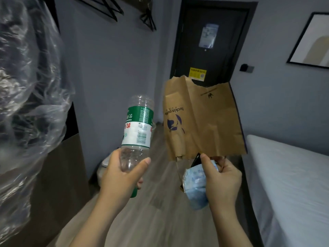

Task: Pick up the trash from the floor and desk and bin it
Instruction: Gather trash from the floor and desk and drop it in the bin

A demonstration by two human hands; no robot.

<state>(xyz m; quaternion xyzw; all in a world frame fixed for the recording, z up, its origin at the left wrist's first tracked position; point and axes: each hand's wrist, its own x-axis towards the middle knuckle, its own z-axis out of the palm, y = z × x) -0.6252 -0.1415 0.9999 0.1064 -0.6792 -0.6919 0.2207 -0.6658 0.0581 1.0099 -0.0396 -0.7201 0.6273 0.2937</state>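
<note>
**A:** status on hands?

**B:** I see both full. Left hand (pixel 122 172) is wrapped round the lower end of an empty plastic bottle (pixel 137 129), green and white label, held upside down and tilted a bit right; its green cap end pokes out below the fist. Right hand (pixel 221 177) is pinched shut on the bottom edge of a torn brown paper bag (pixel 204 120), logo inverted, standing up above the fist. Same hand also clamps a crumpled blue packet (pixel 195 186) that hangs beneath it, plus a small dark item by the thumb; can't tell what that is.

**A:** where's all that relative to the room?

**B:** Held up in the air over the wood floor (pixel 156 220), bottle and bag side by side, not touching. Bed (pixel 292 184) is on the right, dark door (pixel 211 43) straight ahead. Clear plastic sheeting (pixel 26 97) fills the left edge, close to the camera. White object on the floor by the left wall, partly hidden behind the left hand; can't identify it.
</note>
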